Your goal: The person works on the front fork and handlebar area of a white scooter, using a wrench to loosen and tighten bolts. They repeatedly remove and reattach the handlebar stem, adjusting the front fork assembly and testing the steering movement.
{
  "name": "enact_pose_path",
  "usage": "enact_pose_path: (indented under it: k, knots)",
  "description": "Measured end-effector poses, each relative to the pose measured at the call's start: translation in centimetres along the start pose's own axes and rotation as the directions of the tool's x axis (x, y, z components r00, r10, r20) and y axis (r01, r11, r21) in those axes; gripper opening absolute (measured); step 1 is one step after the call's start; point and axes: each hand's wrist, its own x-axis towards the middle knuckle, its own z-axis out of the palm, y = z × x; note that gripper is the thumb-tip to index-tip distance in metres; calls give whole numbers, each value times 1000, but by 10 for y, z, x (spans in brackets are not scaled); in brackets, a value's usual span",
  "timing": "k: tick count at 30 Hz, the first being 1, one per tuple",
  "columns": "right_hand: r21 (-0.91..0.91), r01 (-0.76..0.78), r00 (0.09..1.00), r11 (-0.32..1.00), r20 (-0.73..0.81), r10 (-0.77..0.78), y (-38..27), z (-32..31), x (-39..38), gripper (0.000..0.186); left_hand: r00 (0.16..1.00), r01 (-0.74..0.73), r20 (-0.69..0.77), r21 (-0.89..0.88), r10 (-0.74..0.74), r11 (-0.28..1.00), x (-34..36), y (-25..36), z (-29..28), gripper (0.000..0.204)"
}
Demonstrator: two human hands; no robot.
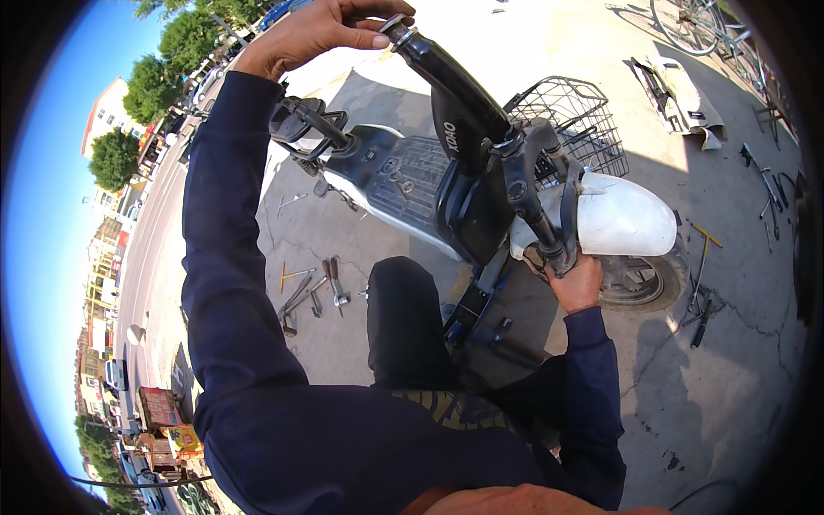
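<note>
My left hand (330, 39) is raised, thumb and fingers closed on the top ring of the upright black steering tube (429, 73) of a scooter with a grey ribbed footboard (403, 180). My right hand (575, 279) grips the lower end of a black front fork leg (536, 219), beside the white front mudguard (622, 215). The front wheel (635, 287) shows below the mudguard, partly hidden by my hand. A wire basket (601, 116) sits behind the fork. Something blue and black (476, 300) lies under the scooter's front, beside my bent knee.
Pliers and wrenches (335, 283) lie left of my knee; a T-handle tool (708, 240) and other tools (764, 176) lie at right. A white sheet-like object (695, 103) and bicycles (682, 26) are at upper right. A road with cars (116, 375) runs along the left.
</note>
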Motion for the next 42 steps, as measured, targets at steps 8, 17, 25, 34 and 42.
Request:
enact_pose_path:
  k: [8, 17, 25, 34, 42]
  knots:
    - [-42, 3, 1000, 999, 2, -3, 3, -1, 0, 56, 981, -139, 135, -23, 141, 990, 4, -8, 0, 59]
    - [3, 13, 998, 1000, -58, -13, -8, -2, 0, 35, 988, -48, 152, 51, 39, 998, -4, 1, -11, 60]
    - [-7, 4, 1000, 1000, 7, -3, 4, 2, 0, 60, 998, -51, 32, 41, 50, 998, 0, -8, -12, 60]
    - [-32, -1, 1000, 999, 18, 2, 3, 2, 0, 59, 998, -61, 9, -16, 62, 998, -1, -17, -7, 53]
    - [-4, 13, 1000, 1000, -17, -13, -4, -1, 0, 44, 999, -27, -22, -30, 27, 999, -2, -16, -6, 48]
